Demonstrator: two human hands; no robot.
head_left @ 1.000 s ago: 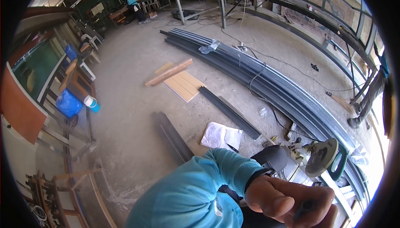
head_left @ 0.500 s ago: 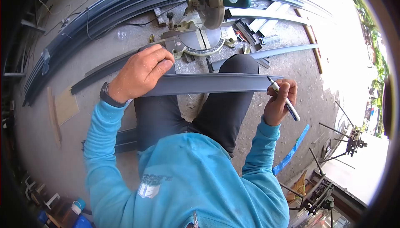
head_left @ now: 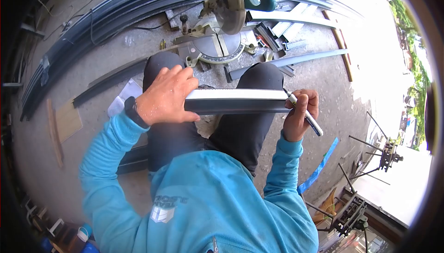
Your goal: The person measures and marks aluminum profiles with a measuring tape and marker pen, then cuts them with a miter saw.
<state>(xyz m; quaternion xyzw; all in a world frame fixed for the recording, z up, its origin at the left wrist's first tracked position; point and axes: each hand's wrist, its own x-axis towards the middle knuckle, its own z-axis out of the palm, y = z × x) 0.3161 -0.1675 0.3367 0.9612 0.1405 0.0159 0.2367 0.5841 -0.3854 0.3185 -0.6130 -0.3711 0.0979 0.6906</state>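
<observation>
Across my thighs lies a grey metal profile, its upper face shining bright and its near side dark. My left hand, with a dark watch at the wrist, grips the profile's left end, thumb on the near side and fingers over the top. At the other end, my right hand holds a white marker between thumb and fingers. The marker's dark tip points up and left, right at the profile's right end. Fingers of the same hand sit against that end of the profile.
Ahead of my knees stands a miter saw on the floor. Long dark profiles curve behind it, with offcuts at its right. A white paper lies left of my leg, blue tape and metal stands at right.
The profile has been turned, so a bright face now points up. My left hand has rolled over its end, and the white paper has come into view. The marker stays in my right hand.
</observation>
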